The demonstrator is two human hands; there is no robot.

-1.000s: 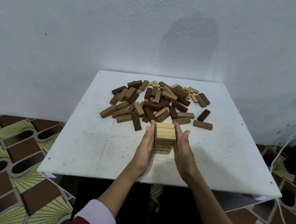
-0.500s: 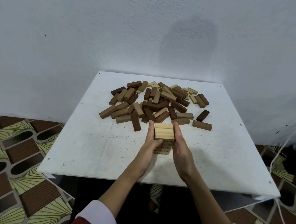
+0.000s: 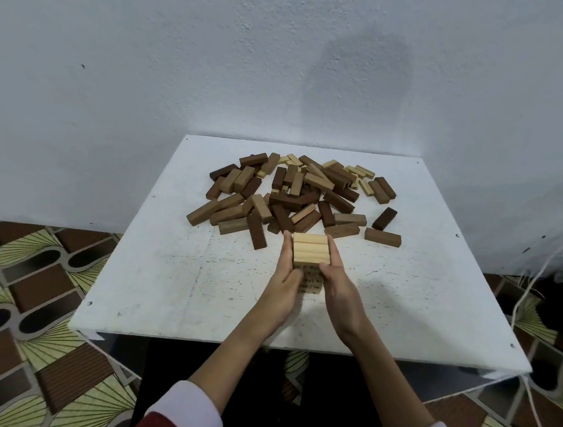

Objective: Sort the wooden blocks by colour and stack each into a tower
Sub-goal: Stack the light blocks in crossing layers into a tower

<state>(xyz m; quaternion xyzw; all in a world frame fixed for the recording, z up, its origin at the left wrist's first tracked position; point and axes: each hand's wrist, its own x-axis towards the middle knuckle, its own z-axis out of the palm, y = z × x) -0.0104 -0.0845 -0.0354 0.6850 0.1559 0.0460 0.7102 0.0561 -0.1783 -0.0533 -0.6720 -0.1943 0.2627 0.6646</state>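
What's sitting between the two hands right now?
In the head view, the light-wood tower stands between the left hand and right hand, flanked on both sides, just in front of the mixed block pile.

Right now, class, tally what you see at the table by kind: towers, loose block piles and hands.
Pale tower: 1
Loose block pile: 1
Hands: 2, the left hand and the right hand
Total: 4

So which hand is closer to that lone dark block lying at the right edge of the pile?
Right. The right hand is on the light tower, below and left of the dark block; the left hand is on the tower's far side.
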